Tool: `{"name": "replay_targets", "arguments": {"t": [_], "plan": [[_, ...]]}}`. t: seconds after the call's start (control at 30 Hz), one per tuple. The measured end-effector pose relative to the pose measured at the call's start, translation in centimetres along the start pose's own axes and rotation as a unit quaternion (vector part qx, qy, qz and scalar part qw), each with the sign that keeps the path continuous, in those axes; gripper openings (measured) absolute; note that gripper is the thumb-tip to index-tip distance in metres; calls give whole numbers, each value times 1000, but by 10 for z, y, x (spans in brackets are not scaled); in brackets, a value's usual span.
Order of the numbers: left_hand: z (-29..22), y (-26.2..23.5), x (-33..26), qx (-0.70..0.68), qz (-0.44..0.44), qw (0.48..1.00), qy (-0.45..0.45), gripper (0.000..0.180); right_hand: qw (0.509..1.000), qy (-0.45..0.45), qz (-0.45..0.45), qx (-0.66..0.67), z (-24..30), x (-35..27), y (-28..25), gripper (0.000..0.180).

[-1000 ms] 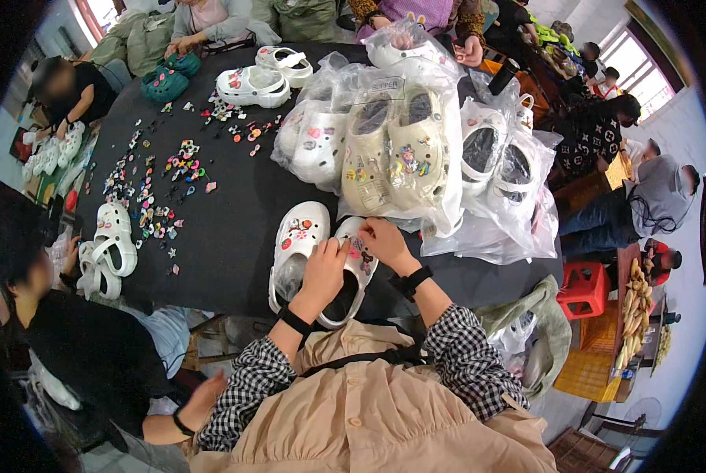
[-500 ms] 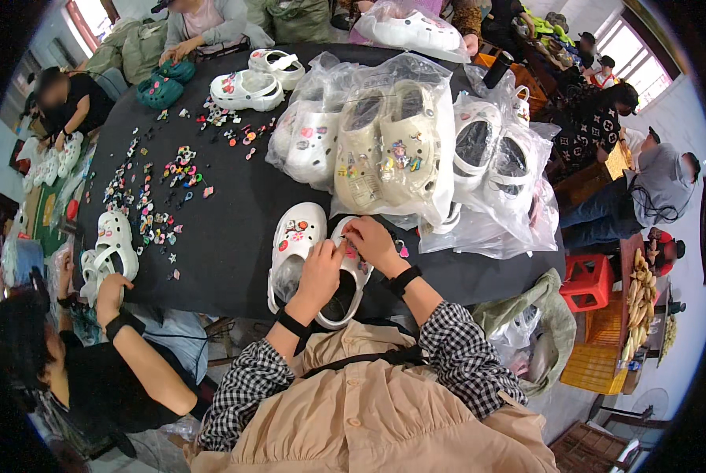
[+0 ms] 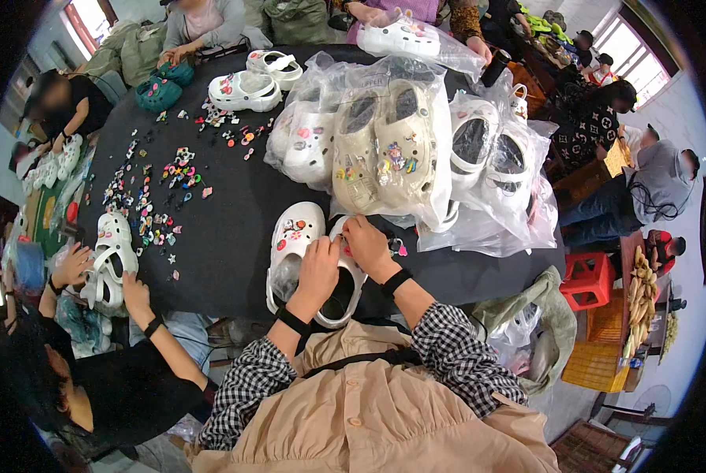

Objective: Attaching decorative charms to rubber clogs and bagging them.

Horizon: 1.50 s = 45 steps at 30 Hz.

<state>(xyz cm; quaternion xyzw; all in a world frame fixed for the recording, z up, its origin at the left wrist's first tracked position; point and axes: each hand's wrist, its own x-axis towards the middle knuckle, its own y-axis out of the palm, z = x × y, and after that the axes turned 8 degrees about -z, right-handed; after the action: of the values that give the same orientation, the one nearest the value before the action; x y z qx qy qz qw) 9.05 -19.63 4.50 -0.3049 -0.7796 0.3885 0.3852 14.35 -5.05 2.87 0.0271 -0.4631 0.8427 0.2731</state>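
Observation:
Two white clogs stand side by side at the table's near edge, toes pointing away. The left clog (image 3: 296,229) carries several small charms on its toe and has clear plastic inside. Both hands are on the right clog (image 3: 339,306). My left hand (image 3: 317,272) is closed over its upper, with the fingertips at the toe. From the far right my right hand (image 3: 367,247) bends down, fingers pinched together on the toe close to the left fingertips. Anything small between the fingers is hidden. A pink charm (image 3: 401,248) lies on the table beside my right hand.
Bagged clogs (image 3: 396,150) are piled beyond my hands on the black table (image 3: 219,260). Loose charms (image 3: 152,225) lie scattered at the left. A co-worker's hand (image 3: 138,298) touches a white clog (image 3: 115,256) there. Across the table a person handles a bagged clog (image 3: 400,38).
My hands stay on the right clog, with the right hand shifted slightly left and its fingers bent lower. At left the co-worker's hands have moved around their clog; the bagged clog across the table has tilted.

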Motion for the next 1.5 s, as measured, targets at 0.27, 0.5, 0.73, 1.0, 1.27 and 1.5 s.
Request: {"name": "replay_targets", "arguments": {"t": [0.27,0.5,0.73,1.0,1.27,1.5], "plan": [[-2,-1,2,8,6,1000,12,51,999,3,5,47,-8,0,-5,9],[-1,-1,1,-2,18,1000,-10,53,998,25,-29,48,3,-9,-3,8],[-4,-1,3,14,18,1000,-2,48,997,56,-52,19,8,-11,2,14],[-7,-2,4,31,10,999,5,38,998,37,44,-5,-1,-2,-4,16],[-1,-1,6,42,27,999,15,39,999,32,15,-5,7,-1,-2,27],[-6,-5,6,25,29,999,16,47,998,50,26,31,-3,10,-17,25]]}}
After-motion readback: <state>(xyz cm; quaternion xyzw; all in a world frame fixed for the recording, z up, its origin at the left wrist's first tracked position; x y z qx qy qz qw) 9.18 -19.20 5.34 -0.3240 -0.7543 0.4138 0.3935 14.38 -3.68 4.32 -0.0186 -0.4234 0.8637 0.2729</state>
